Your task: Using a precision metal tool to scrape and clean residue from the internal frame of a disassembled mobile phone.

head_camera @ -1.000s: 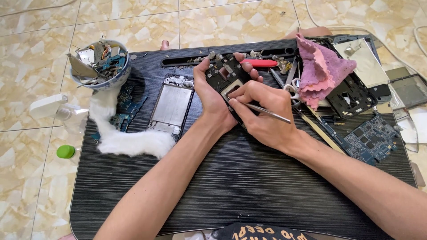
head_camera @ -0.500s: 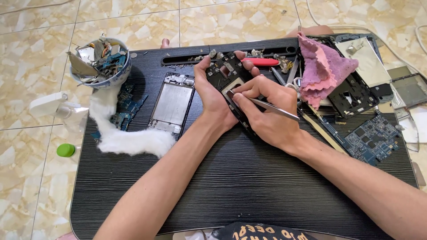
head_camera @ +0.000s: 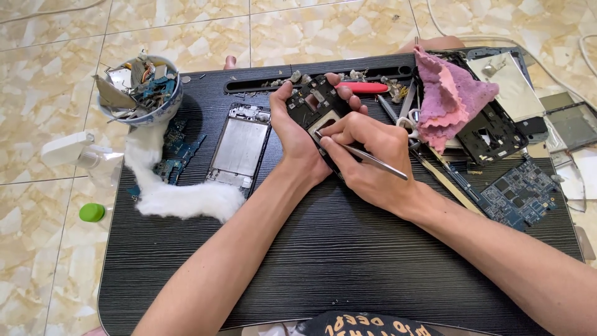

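Note:
My left hand (head_camera: 292, 134) grips a black phone frame (head_camera: 317, 107) at the far middle of the black table (head_camera: 323, 261), thumb on its far edge. My right hand (head_camera: 367, 158) holds metal tweezers (head_camera: 367, 155) like a pen, their tip pressed into the frame near its middle. A silver phone frame (head_camera: 239, 146) lies flat just left of my left hand. A red-handled tool (head_camera: 364, 88) rests beyond my fingers.
A bowl (head_camera: 140, 93) of phone scrap stands at the far left, with white cotton (head_camera: 177, 193) and blue boards below it. A pink cloth (head_camera: 451, 96), black frames and a blue circuit board (head_camera: 519, 193) crowd the right. A clear bottle (head_camera: 81, 152) and green cap (head_camera: 92, 212) lie on the floor.
My right hand has shifted slightly with the tweezers, whose tip has moved a little across the black frame. My left hand keeps its grip.

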